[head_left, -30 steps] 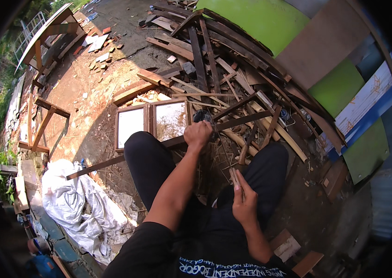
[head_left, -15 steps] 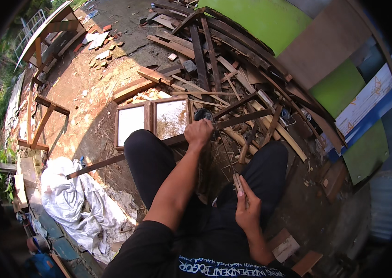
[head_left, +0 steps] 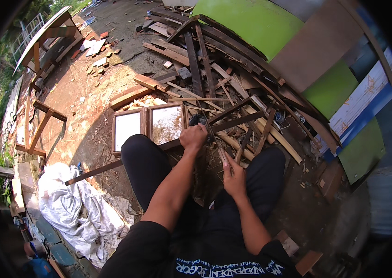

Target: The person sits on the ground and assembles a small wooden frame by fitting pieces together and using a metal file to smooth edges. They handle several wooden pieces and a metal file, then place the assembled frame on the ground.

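Observation:
Between my knees, my right hand [head_left: 235,177] grips the light wooden handle [head_left: 224,156] of a tool. A thin dark strip or rod runs from the handle up past my left hand; its exact kind is unclear. My left hand [head_left: 193,138] is a closed fist at the strip's left side, and what it grips is hidden. Just beyond it sits a dark object [head_left: 198,120] that I cannot make out. A dark wooden strip [head_left: 95,173] lies low on the left, and a similar bar [head_left: 237,121] extends right of my left hand.
Two brown-framed white panels [head_left: 128,132] lie beyond my left knee. A heap of scrap timber [head_left: 200,60] spreads ahead and right, near green boards [head_left: 247,28]. White sheeting [head_left: 68,211] lies crumpled at left. A small wooden frame [head_left: 43,127] and a leaning table [head_left: 47,39] stand farther off.
My right hand has moved forward and left with the wooden handle, closer to my left hand. My left fist has stayed nearly in place while the view has shifted slightly.

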Demonstrator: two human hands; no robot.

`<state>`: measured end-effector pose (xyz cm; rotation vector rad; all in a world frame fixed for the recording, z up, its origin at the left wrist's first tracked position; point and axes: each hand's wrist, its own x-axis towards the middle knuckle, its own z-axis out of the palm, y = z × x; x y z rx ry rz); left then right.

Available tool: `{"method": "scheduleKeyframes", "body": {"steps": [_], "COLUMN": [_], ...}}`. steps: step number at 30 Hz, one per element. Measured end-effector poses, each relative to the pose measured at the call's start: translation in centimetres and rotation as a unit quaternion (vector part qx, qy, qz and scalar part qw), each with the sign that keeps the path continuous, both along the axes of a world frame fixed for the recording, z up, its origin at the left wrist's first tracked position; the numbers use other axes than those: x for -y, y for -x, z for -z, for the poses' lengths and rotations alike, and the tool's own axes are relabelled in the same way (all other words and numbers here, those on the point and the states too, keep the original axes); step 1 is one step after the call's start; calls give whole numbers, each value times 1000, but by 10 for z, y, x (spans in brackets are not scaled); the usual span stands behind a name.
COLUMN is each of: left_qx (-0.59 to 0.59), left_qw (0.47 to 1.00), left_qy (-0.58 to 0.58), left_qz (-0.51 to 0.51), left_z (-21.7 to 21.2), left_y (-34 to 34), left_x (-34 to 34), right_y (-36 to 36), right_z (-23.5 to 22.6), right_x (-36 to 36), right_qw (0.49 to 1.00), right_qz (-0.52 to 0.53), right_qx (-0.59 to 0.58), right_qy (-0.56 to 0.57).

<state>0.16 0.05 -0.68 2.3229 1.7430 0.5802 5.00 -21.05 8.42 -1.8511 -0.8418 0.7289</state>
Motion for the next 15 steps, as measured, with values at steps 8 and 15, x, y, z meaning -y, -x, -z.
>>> {"method": "scheduleKeyframes", "body": {"steps": [8, 15], "left_qx": [-1, -3], "left_qw": [999, 999], "left_qy": [28, 49], "left_qz": [28, 21], "left_z": [-15, -21], "left_y": [1, 3], "left_x": [4, 2], "right_y": [2, -2], "right_z": [7, -12], "right_x": [33, 39], "right_qw": [998, 997], "right_qz": [-51, -25], "right_qx": [-32, -67], "right_qy": [16, -41]}}
